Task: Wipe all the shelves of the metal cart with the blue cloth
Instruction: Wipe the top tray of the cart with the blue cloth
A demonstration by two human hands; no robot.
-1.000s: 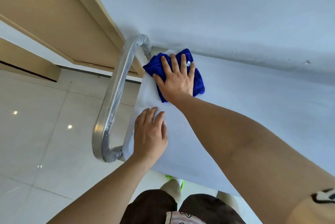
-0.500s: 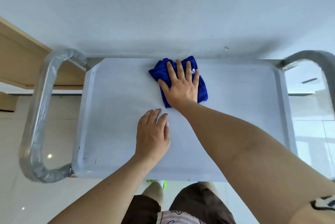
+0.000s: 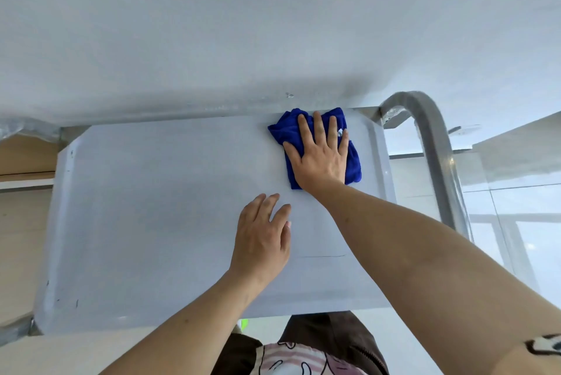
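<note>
The blue cloth (image 3: pixel 315 147) lies bunched under the right hand (image 3: pixel 318 156), whose flat, spread fingers press it onto the cart's top shelf (image 3: pixel 151 207), with the left hand (image 3: pixel 262 238) resting flat nearby.

Right hand (image 3: pixel 321 159): I see it laid palm down, flat, fingers (image 3: pixel 317 128) extended and slightly spread, thumb angled out toward the left; the forearm runs bare from the lower right corner up to a straight wrist. Left hand (image 3: pixel 262 238): palm down, fingers together and lightly curved, pointing away from the body, nothing gripped; its bare forearm enters from the bottom edge, rising diagonally. The hands lie near each other, not touching, right ahead of left.
</note>
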